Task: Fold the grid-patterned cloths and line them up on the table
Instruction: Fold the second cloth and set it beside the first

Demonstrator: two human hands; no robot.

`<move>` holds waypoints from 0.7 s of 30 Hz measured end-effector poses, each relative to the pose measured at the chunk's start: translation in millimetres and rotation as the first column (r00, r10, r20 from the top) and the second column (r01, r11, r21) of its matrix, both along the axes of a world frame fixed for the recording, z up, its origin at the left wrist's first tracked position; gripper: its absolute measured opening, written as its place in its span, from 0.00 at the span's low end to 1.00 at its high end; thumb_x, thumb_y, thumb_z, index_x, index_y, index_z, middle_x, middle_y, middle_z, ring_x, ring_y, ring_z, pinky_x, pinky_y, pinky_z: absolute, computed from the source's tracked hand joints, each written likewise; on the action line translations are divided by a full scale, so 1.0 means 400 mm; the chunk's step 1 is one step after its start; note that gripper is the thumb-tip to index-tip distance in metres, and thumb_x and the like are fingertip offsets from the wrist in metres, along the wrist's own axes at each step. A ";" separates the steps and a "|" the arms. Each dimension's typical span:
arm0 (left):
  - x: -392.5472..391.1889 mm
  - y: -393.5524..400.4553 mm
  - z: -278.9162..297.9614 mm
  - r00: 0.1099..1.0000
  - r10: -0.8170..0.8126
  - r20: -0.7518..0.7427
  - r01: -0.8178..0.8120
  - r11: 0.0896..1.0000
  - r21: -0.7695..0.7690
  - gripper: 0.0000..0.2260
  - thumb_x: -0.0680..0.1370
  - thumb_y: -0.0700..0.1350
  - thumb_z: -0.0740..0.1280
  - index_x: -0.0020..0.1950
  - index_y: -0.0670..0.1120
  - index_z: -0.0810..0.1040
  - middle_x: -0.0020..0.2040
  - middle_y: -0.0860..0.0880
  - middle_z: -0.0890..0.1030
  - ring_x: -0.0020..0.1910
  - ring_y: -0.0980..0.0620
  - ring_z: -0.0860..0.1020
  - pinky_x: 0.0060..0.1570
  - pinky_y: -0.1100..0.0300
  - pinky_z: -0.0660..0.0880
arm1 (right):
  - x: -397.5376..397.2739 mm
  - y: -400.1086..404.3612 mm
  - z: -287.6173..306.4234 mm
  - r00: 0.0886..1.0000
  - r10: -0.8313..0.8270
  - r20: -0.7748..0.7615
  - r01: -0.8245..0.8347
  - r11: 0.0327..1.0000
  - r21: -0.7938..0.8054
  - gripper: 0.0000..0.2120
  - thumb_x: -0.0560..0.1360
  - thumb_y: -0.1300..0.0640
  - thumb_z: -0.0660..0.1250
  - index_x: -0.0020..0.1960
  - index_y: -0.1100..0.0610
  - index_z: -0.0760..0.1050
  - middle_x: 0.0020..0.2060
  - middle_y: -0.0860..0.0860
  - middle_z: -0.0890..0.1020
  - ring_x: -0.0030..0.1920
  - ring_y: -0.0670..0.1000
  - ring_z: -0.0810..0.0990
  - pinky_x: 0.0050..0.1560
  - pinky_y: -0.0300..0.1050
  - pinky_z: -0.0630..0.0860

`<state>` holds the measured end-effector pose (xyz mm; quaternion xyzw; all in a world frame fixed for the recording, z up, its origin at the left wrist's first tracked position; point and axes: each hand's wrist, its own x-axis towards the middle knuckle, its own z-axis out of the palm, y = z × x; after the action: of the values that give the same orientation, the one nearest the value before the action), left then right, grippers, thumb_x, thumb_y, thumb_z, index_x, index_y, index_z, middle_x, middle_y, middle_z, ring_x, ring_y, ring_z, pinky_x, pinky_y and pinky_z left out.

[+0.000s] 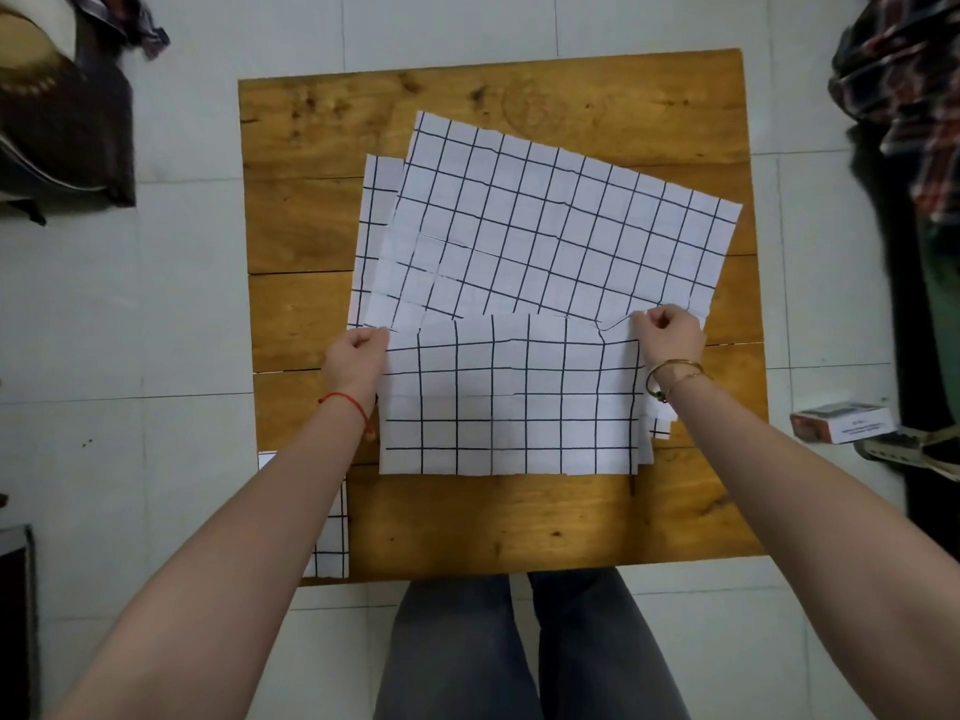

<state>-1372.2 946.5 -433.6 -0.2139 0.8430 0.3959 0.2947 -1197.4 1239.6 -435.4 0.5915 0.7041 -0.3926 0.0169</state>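
Note:
Several white cloths with a black grid lie stacked on the wooden table [519, 517]. The top cloth [509, 397] is doubled over, its folded flap lying toward me across the middle. My left hand [358, 356] pinches the flap's far left corner, and my right hand [667, 335] pinches its far right corner. Beneath it, a spread-out cloth [561, 226] lies skewed toward the far right, with another edge showing at its left. A folded cloth [332, 527] rests at the table's near left corner, partly hidden by my left forearm.
A small box [841, 420] lies on the tiled floor to the right, beside another person's shoe [914, 452] and leg. Dark bags and clothing sit on the floor at far left. My legs are at the table's near edge.

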 end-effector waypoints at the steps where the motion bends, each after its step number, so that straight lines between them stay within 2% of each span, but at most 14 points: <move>1: -0.004 0.002 -0.005 0.999 0.039 -0.008 -0.039 0.999 0.024 0.09 0.77 0.49 0.68 0.53 0.46 0.81 0.47 0.50 0.80 0.50 0.51 0.77 0.56 0.56 0.75 | -0.007 0.006 -0.004 0.999 -0.029 -0.022 0.029 1.000 -0.006 0.05 0.73 0.57 0.65 0.40 0.57 0.73 0.33 0.49 0.75 0.35 0.48 0.72 0.41 0.38 0.67; 3: -0.014 0.009 -0.006 0.993 0.113 -0.016 -0.112 0.991 0.079 0.12 0.77 0.47 0.68 0.59 0.44 0.80 0.53 0.49 0.81 0.54 0.51 0.77 0.58 0.58 0.74 | -0.021 0.023 -0.015 0.992 -0.098 -0.075 0.098 0.995 -0.012 0.08 0.72 0.57 0.65 0.35 0.54 0.71 0.30 0.46 0.73 0.32 0.46 0.70 0.41 0.40 0.69; 5: -0.023 0.012 -0.012 0.987 0.157 -0.021 -0.153 0.980 0.129 0.13 0.77 0.45 0.68 0.60 0.43 0.80 0.55 0.49 0.81 0.55 0.51 0.76 0.59 0.59 0.74 | -0.035 0.043 -0.025 0.984 -0.146 -0.101 0.146 0.989 -0.012 0.10 0.71 0.54 0.66 0.33 0.50 0.70 0.30 0.47 0.74 0.35 0.49 0.72 0.42 0.44 0.74; 8: -0.035 0.018 -0.018 0.988 0.150 -0.046 -0.142 0.978 0.152 0.13 0.77 0.45 0.68 0.60 0.43 0.80 0.55 0.49 0.81 0.54 0.53 0.77 0.51 0.66 0.73 | -0.062 0.070 -0.036 0.980 -0.155 -0.124 0.154 0.988 -0.022 0.09 0.70 0.51 0.68 0.33 0.49 0.71 0.33 0.49 0.76 0.37 0.50 0.74 0.45 0.47 0.77; 10: -0.043 0.020 -0.023 0.988 0.135 -0.069 -0.123 0.980 0.153 0.13 0.77 0.46 0.68 0.59 0.41 0.80 0.53 0.46 0.82 0.52 0.51 0.78 0.48 0.67 0.73 | -0.082 0.080 -0.034 0.974 -0.162 -0.156 0.162 0.987 -0.015 0.08 0.70 0.51 0.68 0.34 0.49 0.71 0.33 0.48 0.75 0.38 0.50 0.74 0.44 0.46 0.76; 13: -0.056 0.017 -0.030 0.989 0.087 -0.119 -0.071 0.989 0.128 0.12 0.77 0.46 0.69 0.57 0.41 0.79 0.44 0.49 0.79 0.43 0.55 0.77 0.56 0.56 0.78 | -0.106 0.075 -0.029 0.960 -0.178 -0.216 0.187 0.982 0.022 0.05 0.70 0.53 0.66 0.40 0.50 0.70 0.34 0.46 0.74 0.40 0.50 0.74 0.43 0.44 0.75; 15: -0.054 0.015 -0.028 0.974 -0.001 -0.228 0.014 0.998 0.056 0.11 0.76 0.46 0.69 0.56 0.44 0.76 0.43 0.51 0.77 0.43 0.54 0.76 0.55 0.50 0.78 | -0.118 0.056 -0.019 0.981 -0.102 -0.164 0.129 0.978 0.164 0.10 0.70 0.51 0.65 0.48 0.54 0.71 0.41 0.50 0.76 0.45 0.53 0.75 0.49 0.50 0.76; 16: -0.048 0.014 -0.024 0.946 -0.091 -0.313 0.091 0.996 -0.016 0.12 0.75 0.46 0.69 0.56 0.44 0.74 0.45 0.50 0.76 0.46 0.52 0.75 0.54 0.49 0.78 | -0.124 0.042 -0.013 0.995 -0.015 -0.096 0.040 0.964 0.263 0.14 0.70 0.50 0.64 0.52 0.55 0.71 0.46 0.53 0.77 0.49 0.54 0.75 0.52 0.52 0.75; 18: -0.029 0.013 -0.018 0.821 -0.361 -0.443 0.290 0.931 -0.221 0.12 0.75 0.45 0.67 0.58 0.45 0.73 0.52 0.49 0.75 0.54 0.49 0.72 0.54 0.53 0.75 | -0.146 -0.001 0.000 0.975 0.223 0.026 -0.214 0.887 0.410 0.15 0.74 0.53 0.62 0.58 0.58 0.72 0.53 0.56 0.76 0.55 0.56 0.72 0.56 0.52 0.71; 20: -0.006 0.014 -0.015 0.637 -0.614 -0.466 0.482 0.789 -0.381 0.14 0.77 0.43 0.64 0.63 0.47 0.71 0.59 0.49 0.74 0.60 0.50 0.70 0.59 0.55 0.70 | -0.185 -0.062 0.016 0.875 0.480 0.055 -0.447 0.759 0.473 0.15 0.75 0.57 0.60 0.59 0.59 0.72 0.56 0.56 0.76 0.56 0.56 0.72 0.55 0.51 0.70; 21: 0.004 0.014 -0.019 0.551 -0.702 -0.451 0.560 0.712 -0.423 0.17 0.77 0.42 0.63 0.65 0.47 0.70 0.62 0.49 0.73 0.63 0.50 0.69 0.62 0.54 0.69 | -0.206 -0.096 0.017 0.797 0.601 0.055 -0.547 0.681 0.487 0.15 0.74 0.59 0.60 0.59 0.59 0.73 0.56 0.55 0.76 0.56 0.56 0.72 0.55 0.52 0.70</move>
<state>-1370.7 952.3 -441.1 0.2050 0.9494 0.2071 0.1174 -1279.7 1201.3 -428.8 0.3032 0.9278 -0.2124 -0.0462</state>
